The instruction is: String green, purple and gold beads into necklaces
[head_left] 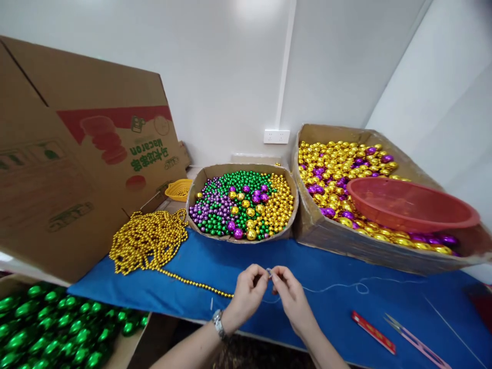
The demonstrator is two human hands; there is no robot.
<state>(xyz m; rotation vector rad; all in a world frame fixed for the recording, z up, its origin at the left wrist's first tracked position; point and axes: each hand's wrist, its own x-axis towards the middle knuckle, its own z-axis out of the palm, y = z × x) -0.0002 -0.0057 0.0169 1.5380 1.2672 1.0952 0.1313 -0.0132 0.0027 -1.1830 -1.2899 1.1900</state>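
Note:
My left hand [248, 291], with a silver watch [218, 325] on its wrist, is closed in a pinch. Its fingertips meet those of my right hand [290, 297], also pinched, above the blue cloth [215, 253]. A tiny purplish-white bit [268, 271] shows between them, too small to name. Clear thread [326, 290] trails from beside my right hand across the cloth to the right and forms a small loop. A string of gold beads [192, 283] runs from the heaped gold bead strands [148, 241] to beside my left hand.
Ahead, a low carton [294, 205] holds purple, green and gold beads. At right, a larger carton [326, 241] of gold and purple beads carries a red basin [415, 205]. Thread snips [417, 341] and a red packet [372, 332] lie right. Green beads [57, 328] fill a box lower left.

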